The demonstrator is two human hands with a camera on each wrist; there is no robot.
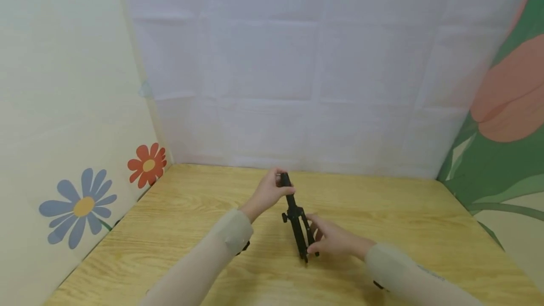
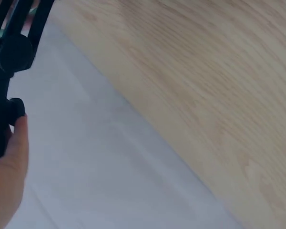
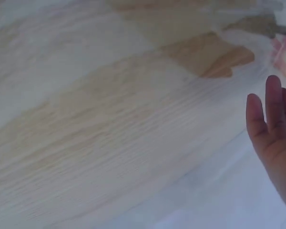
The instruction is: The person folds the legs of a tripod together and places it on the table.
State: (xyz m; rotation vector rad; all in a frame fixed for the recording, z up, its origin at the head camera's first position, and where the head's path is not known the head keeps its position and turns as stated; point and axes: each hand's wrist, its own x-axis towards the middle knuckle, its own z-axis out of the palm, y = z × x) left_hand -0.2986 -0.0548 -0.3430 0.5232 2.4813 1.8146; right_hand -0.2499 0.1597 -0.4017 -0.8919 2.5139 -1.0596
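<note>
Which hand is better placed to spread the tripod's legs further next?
Probably the right: the right hand is right at the legs, while the left hand grips the tripod by its other end and could steady it.

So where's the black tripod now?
In the head view, the black tripod is low, just right of centre, over the wood-grain table, the left hand gripping its top and the right hand beside its legs.

Pretty much a makeshift booth tbh. A wood-grain tabletop (image 1: 382, 211) is boxed in by a creased white sheet (image 1: 263, 70) at the back and flower-printed panels (image 1: 63, 107) on both sides. Whether it's housed in a home or a lab can't be told.
</note>
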